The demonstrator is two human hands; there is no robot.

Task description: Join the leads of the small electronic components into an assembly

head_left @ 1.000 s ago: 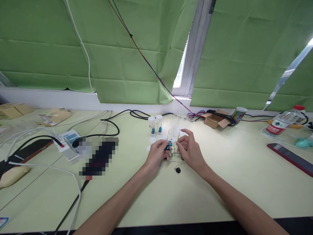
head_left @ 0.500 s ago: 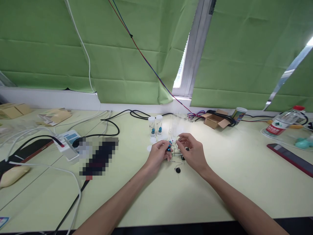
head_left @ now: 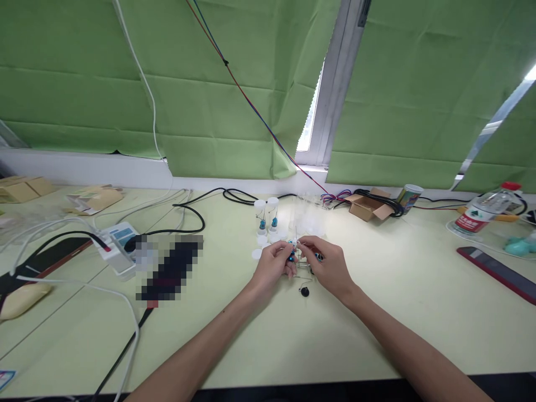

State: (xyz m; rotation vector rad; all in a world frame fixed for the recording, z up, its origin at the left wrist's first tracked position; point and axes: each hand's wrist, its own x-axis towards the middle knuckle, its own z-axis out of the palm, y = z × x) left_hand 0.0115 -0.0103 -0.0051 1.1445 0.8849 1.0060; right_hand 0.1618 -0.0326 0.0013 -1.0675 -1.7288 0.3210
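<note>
At twelve o'clock from the hands, two clear vials (head_left: 266, 215) stand upright on the table (head_left: 377, 312), each with a small blue component at its bottom. Left hand (head_left: 272, 265) pinches a blue component (head_left: 290, 257) between thumb and fingertips. Right hand (head_left: 329, 265), at three o'clock of the left and nearly touching it, closes its fingertips on what seems a thin wire lead (head_left: 296, 244). A black disc component (head_left: 305, 291) lies at six o'clock, just below both hands.

Two capped vials (head_left: 266, 215), one water bottle (head_left: 481, 214), one paper cup (head_left: 409, 196), one open cardboard box (head_left: 368, 204).
</note>
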